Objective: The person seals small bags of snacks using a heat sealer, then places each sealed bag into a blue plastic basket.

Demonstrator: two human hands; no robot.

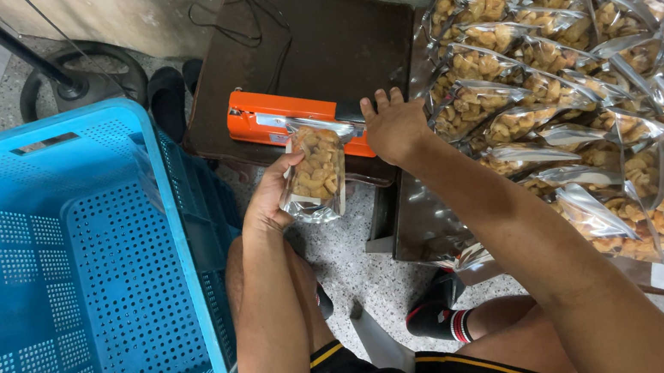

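Observation:
My left hand (pixel 271 197) holds a clear pouch of cashew nuts (pixel 315 171) by its left edge, the pouch's top tucked into an orange heat sealer (pixel 257 117). My right hand (pixel 393 124) rests palm down on the sealer's right end, fingers together, pressing on its bar. The sealer sits on a dark brown low table (pixel 337 38).
A large blue perforated plastic crate (pixel 42 279) stands at the left, nothing visible inside. Several filled cashew pouches (pixel 587 90) lie piled at the right. A fan base (pixel 78 75) and cables sit beyond the table. My knees and a dark sock show below.

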